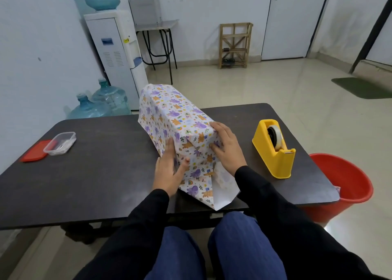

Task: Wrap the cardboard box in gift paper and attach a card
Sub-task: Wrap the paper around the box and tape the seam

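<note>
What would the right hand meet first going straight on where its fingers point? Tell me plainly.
The wrapped box: the right hand lies flat against its near end, fingers pointing up and left across it, so it would likely just press further onto that box.

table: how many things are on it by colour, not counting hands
red: 1, the lid
clear: 1, the tub
yellow: 1, the tape dispenser
white with animal print: 1, the box in gift paper
total: 4
</note>
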